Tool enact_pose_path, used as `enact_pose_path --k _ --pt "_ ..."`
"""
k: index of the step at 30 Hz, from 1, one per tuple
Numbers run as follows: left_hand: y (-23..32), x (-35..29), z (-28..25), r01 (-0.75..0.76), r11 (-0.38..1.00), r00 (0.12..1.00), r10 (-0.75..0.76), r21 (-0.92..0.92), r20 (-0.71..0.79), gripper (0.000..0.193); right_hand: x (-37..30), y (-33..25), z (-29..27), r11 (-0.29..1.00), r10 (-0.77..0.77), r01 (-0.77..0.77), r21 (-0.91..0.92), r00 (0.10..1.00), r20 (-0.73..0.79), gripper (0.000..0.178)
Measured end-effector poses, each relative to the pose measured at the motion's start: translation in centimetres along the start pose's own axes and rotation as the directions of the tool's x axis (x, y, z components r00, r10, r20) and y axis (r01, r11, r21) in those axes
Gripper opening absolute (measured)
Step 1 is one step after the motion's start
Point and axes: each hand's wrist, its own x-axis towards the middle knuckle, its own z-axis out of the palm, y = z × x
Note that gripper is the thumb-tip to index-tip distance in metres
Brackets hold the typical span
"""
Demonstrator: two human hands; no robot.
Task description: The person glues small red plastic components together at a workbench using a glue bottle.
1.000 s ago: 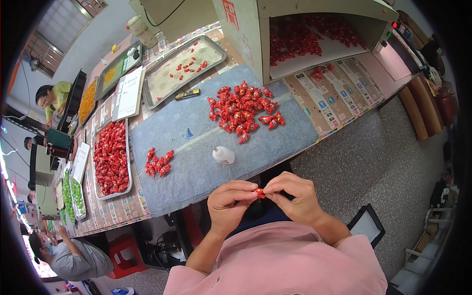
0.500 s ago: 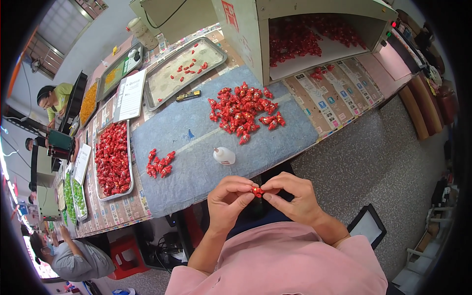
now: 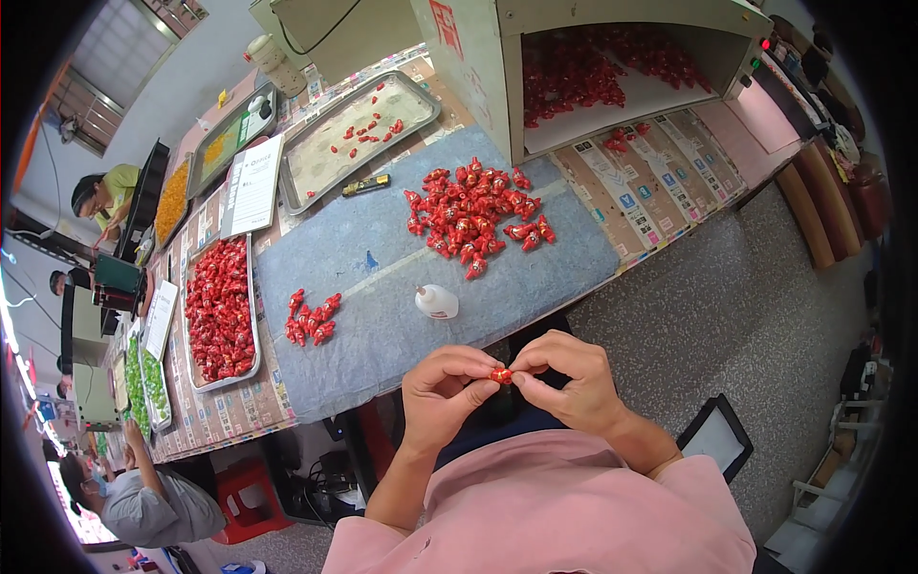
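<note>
A blue mat (image 3: 559, 273) lay over the paper-covered table (image 3: 684, 177), with a white squeeze bottle (image 3: 439, 302) near its close edge. Nearer the person than the bottle, the left hand (image 3: 442, 392) and right hand (image 3: 571, 383) nearly met, the fingertips of both pinching one small red piece (image 3: 501, 375) between them. That single piece looked under work; beyond the bottle lay a large loose pile (image 3: 466, 218), left of it a small cluster (image 3: 311, 318), and farther left a tray heaped with red pieces (image 3: 220, 311). Which were finished could not be told. Past the bottle were a yellow-and-black tube (image 3: 366, 186), a shallow tray (image 3: 320, 177) and a pale cabinet (image 3: 469, 77). The bottle stood slightly left of the line from hands to pile, barely an obstacle.
</note>
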Motion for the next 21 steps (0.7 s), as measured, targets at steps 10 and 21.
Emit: enact_pose_path --k 10,21 --pt "1.9 0.6 -3.9 0.009 0.974 0.985 0.030 0.227 -0.168 0.021 0.7 1.2 0.3 0.994 0.095 -0.095 0.052 0.995 0.009 0.016" --pt "3.7 1.2 -12.0 0.149 0.359 0.802 0.502 0.921 -0.325 0.016 2.4 2.4 1.9 0.995 0.081 -0.084 -0.052 0.995 -0.055 0.023"
